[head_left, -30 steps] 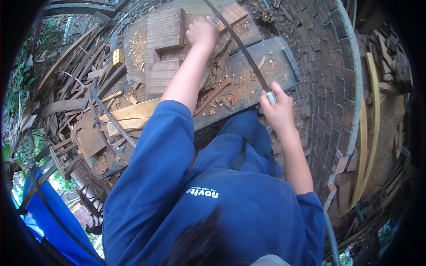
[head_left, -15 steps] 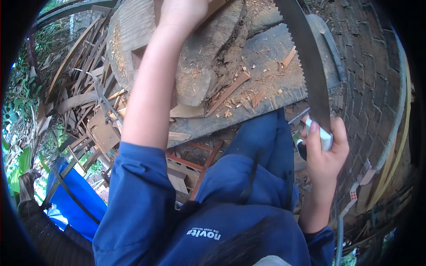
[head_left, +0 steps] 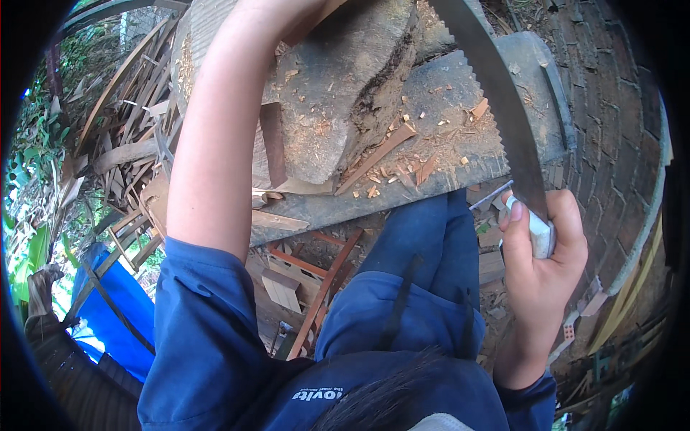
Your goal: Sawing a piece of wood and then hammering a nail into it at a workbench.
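Observation:
My right hand [head_left: 543, 241] is closed around the pale handle [head_left: 533, 230] of a handsaw [head_left: 496, 79]. The broad toothed blade runs up and away from the grip, its teeth facing left, and its far end leaves the upper edge. My left arm reaches far forward over a thick wooden block [head_left: 323, 93]. At the top edge my left hand [head_left: 284, 16] is partly cut off, so its fingers are hidden. Beside it shows the edge of a wooden piece; whether the hand holds it I cannot tell. A dark reddish wood piece [head_left: 272, 144] lies against the block, near my left forearm.
Wood chips and offcuts [head_left: 392, 154] litter the grey work board [head_left: 474, 154] in front of my legs. Scrap wood [head_left: 129, 115] is heaped at the left. A blue sheet [head_left: 115, 316] stands lower left. A brick surface [head_left: 604, 136] runs along the right.
My left hand has shifted left and farther out past the top edge. The right hand has moved slightly right and down with the saw. The view has shifted a little.

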Action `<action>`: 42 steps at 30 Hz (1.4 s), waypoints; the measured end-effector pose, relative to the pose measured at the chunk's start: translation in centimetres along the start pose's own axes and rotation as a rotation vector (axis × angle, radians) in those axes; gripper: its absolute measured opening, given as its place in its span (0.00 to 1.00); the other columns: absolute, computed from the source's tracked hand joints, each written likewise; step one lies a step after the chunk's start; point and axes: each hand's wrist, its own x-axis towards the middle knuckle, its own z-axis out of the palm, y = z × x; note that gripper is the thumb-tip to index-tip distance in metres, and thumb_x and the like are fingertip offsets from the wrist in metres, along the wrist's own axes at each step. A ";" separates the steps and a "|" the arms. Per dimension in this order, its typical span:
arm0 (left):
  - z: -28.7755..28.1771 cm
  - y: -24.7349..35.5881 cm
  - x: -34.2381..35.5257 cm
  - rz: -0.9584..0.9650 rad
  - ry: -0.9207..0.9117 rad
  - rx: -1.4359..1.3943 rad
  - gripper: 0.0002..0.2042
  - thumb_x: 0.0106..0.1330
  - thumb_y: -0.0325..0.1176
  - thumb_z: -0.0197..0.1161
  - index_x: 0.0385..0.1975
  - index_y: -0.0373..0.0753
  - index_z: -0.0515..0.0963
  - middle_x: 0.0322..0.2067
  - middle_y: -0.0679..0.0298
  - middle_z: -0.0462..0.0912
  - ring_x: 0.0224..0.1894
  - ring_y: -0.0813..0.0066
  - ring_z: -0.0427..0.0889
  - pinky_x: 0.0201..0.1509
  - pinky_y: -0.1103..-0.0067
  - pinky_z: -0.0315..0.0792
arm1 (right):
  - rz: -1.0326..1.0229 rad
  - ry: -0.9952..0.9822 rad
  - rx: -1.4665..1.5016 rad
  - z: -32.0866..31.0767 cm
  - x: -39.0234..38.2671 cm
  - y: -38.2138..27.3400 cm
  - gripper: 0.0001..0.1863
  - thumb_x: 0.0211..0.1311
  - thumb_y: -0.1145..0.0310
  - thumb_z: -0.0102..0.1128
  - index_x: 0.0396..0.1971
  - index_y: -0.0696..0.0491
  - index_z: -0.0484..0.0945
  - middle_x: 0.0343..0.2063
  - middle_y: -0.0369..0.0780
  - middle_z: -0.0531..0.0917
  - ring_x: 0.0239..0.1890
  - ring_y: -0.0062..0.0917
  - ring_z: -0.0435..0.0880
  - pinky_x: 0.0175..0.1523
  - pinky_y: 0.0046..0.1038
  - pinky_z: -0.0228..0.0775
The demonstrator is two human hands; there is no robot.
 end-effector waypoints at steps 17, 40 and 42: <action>6.3 -1.6 -0.7 0.061 0.593 -0.289 0.17 0.69 0.40 0.47 0.29 0.36 0.80 0.33 0.46 0.83 0.39 0.43 0.81 0.46 0.56 0.73 | 0.008 -0.093 -0.199 -2.3 -5.9 3.3 0.07 0.56 0.80 0.61 0.28 0.58 0.69 0.20 0.48 0.75 0.22 0.44 0.77 0.27 0.36 0.68; 5.5 -1.4 -0.3 0.058 0.499 -0.202 0.17 0.71 0.41 0.46 0.32 0.39 0.80 0.37 0.54 0.84 0.42 0.53 0.83 0.47 0.61 0.76 | -0.172 -0.105 -0.291 3.0 0.5 0.0 0.08 0.63 0.72 0.56 0.40 0.57 0.74 0.26 0.57 0.80 0.31 0.56 0.80 0.34 0.48 0.72; 5.3 -1.3 -0.3 -0.036 0.447 -0.232 0.18 0.71 0.43 0.45 0.33 0.39 0.80 0.38 0.53 0.84 0.43 0.51 0.82 0.47 0.60 0.75 | -0.157 -0.114 -0.166 2.9 -0.2 0.5 0.07 0.64 0.72 0.56 0.39 0.58 0.73 0.26 0.58 0.80 0.31 0.57 0.80 0.34 0.49 0.72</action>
